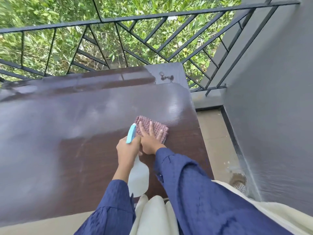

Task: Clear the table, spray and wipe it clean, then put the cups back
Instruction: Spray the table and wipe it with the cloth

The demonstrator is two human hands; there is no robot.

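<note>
A dark brown table [67, 133] fills the middle of the head view, with wet ring marks [166, 77] near its far right corner. On its right part lies a folded pink waffle cloth [144, 123]. My right hand [150, 140] presses flat on the cloth with straight fingers. Just left of it, my left hand [128, 150] grips the neck of a white spray bottle [138, 178] with a light blue nozzle pointing away from me. No cups are in view.
A black metal railing [152, 21] runs behind the table with green foliage beyond. A grey wall [274, 99] stands to the right. Between table and wall lies a tiled floor strip [215, 136] with a drain [239, 184].
</note>
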